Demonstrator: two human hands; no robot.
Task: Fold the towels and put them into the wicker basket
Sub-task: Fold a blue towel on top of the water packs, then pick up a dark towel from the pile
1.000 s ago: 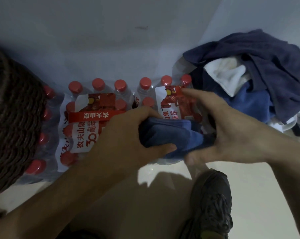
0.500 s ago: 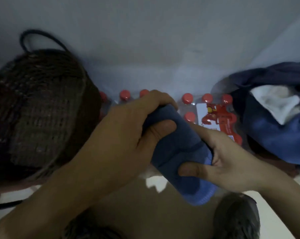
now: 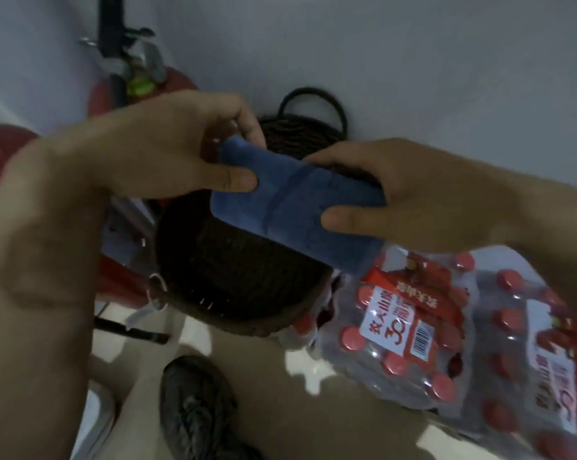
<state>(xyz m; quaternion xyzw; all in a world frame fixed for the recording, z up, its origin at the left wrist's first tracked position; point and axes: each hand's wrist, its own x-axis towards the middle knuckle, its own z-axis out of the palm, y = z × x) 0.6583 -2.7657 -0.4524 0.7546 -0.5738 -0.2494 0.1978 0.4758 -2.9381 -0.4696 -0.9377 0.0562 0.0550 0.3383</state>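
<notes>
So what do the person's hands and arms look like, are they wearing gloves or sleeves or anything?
No gloves. The left hand and the right hand are both bare, and so are the forearms as far as the picture shows, with no sleeves in view. I can see no rings, watch or bracelets. The picture is dim and a bit blurred, so tiny details could be missed.

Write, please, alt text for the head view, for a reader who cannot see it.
Two hands, left hand and right hand, hold a folded blue towel above a dark wicker basket on the floor. Shrink-wrapped packs of red-capped water bottles lie to its right, a dark shoe below.
</notes>
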